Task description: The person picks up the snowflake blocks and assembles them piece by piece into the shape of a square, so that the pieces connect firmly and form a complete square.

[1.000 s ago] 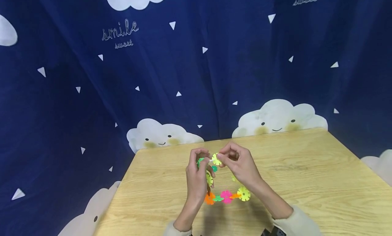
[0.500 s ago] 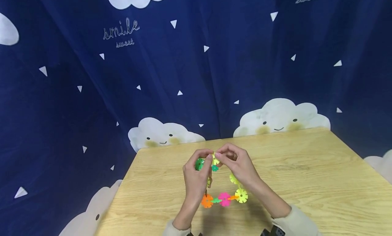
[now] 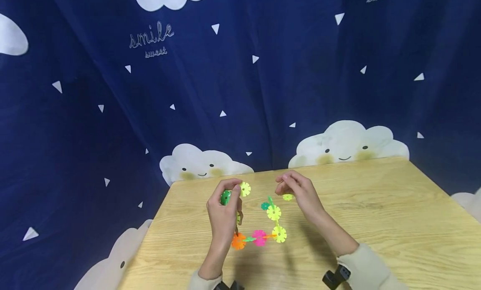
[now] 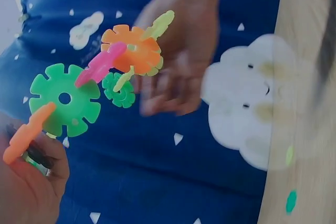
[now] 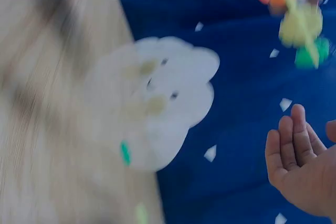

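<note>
My left hand [image 3: 221,212] grips one end of a chain of flower-shaped interlocking discs, raised above the table. A green disc [image 3: 225,197] sits inside that grip, and a yellow disc [image 3: 245,189] sticks out by the fingertips. Below hang an orange disc [image 3: 238,241], a pink disc [image 3: 259,237] and more yellow and green ones; the left wrist view shows a green disc [image 4: 64,99] edge-joined to its neighbours. Apart from the chain, my right hand [image 3: 302,196] holds nothing, its fingers relaxed. Beneath it in the head view appears a loose yellow disc [image 3: 288,197].
A small teal disc [image 3: 265,206] lies on the wooden table [image 3: 368,206], behind the chain. Past the far table edge hangs a dark blue curtain [image 3: 210,81] printed with clouds and triangles.
My right hand has let go of the yellow disc at the chain's end and moved right. My left hand has shifted left, carrying the chain and that disc along.
</note>
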Tool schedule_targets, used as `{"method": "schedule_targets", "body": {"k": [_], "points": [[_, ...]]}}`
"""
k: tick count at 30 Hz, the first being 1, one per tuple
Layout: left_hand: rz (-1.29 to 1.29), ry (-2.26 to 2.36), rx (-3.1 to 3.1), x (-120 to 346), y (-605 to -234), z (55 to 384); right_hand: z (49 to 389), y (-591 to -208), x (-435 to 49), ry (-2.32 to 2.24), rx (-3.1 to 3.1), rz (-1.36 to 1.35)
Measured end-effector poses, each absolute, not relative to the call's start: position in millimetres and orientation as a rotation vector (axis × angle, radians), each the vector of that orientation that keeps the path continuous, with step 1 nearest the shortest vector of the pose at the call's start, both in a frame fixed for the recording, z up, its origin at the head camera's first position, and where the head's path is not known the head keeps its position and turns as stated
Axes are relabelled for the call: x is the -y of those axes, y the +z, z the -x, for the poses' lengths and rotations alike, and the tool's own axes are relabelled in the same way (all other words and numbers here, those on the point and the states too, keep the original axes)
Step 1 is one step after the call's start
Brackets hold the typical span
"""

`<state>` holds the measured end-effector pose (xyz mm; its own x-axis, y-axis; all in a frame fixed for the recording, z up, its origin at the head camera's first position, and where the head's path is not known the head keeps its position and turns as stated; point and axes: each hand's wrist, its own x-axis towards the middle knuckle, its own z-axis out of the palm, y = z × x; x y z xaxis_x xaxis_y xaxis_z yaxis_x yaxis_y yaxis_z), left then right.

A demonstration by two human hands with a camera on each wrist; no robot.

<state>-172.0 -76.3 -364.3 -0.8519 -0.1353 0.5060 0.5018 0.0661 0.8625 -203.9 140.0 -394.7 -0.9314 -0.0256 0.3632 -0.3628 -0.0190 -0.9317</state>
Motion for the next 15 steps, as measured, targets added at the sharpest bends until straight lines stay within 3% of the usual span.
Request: {"method": "schedule_targets", "body": {"k": [6,15], "points": [[0.253,-1.802,1.873,108,-364,175,228,-433,-150,1.942,2.231,-0.248],[0.171,-1.734,1.844,135,-363,178,248,-487,-131,1.886,2.55,-0.401]]}}
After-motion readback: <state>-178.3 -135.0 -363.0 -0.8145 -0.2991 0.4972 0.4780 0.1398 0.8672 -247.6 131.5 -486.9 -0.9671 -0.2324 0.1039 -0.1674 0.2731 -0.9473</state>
